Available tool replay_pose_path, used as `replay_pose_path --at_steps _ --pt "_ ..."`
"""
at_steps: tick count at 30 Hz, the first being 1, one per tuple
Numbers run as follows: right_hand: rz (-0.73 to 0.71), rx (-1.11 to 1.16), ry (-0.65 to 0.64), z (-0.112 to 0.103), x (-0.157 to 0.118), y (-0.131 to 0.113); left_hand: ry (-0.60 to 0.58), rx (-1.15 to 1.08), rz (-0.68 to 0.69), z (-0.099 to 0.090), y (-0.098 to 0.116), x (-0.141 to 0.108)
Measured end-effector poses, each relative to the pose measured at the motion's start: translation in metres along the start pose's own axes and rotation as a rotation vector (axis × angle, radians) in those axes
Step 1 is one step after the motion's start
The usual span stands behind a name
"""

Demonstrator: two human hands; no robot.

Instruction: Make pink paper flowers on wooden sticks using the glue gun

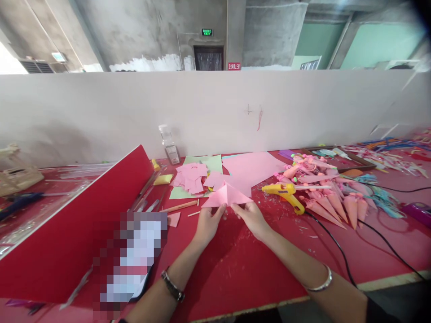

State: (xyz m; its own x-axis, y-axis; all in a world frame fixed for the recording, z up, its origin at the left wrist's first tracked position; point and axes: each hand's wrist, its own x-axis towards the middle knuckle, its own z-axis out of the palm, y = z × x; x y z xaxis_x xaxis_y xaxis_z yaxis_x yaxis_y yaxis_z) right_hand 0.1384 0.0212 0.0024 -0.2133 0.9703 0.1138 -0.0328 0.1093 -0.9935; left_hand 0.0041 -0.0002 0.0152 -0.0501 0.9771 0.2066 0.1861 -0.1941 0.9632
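A folded piece of pink paper (pixel 232 194), creased down its middle, is held up between both hands above the red table. My left hand (pixel 210 224) pinches its lower edge left of the crease, thumb on the near side. On the other side of the crease, my right hand (pixel 251 217) grips the same edge with thumb and fingers. Beyond the paper lie a large pink sheet (pixel 251 168) and a pile of small pink paper pieces (pixel 191 175) on a green sheet (pixel 213 162).
To the right rest a yellow glue gun (pixel 286 193) with a black cord and a heap of pink paper cones (pixel 332 204). A blurred-out phone (pixel 134 260) and a red upright board (pixel 84 233) stand left. Behind are a clear bottle (pixel 170 146) and white partition (pixel 208 107).
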Motion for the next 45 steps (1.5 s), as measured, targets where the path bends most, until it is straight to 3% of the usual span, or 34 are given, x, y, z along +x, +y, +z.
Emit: replay_pose_path --at_steps 9,19,24,30,33,39,45 --pt "-0.021 -0.039 -0.071 -0.002 -0.002 -0.005 0.092 0.044 0.004 -0.005 -0.002 0.000" --pt "-0.033 0.012 -0.054 0.003 -0.005 -0.009 -0.131 -0.080 -0.004 -0.001 -0.004 -0.004" --pt "-0.039 0.043 -0.116 0.003 -0.006 -0.006 -0.218 -0.141 0.017 0.000 0.001 -0.008" --pt "-0.103 0.006 -0.223 0.005 -0.007 -0.002 -0.081 -0.025 0.040 -0.001 0.000 -0.006" --pt "-0.113 -0.022 -0.231 0.005 -0.009 -0.004 -0.066 -0.005 0.029 -0.002 0.001 -0.005" --pt "-0.112 0.019 -0.200 0.004 -0.008 -0.014 -0.041 0.014 0.051 -0.004 0.000 -0.002" --pt "-0.097 -0.011 0.058 -0.001 -0.002 -0.012 -0.036 -0.032 -0.024 -0.005 -0.004 -0.001"
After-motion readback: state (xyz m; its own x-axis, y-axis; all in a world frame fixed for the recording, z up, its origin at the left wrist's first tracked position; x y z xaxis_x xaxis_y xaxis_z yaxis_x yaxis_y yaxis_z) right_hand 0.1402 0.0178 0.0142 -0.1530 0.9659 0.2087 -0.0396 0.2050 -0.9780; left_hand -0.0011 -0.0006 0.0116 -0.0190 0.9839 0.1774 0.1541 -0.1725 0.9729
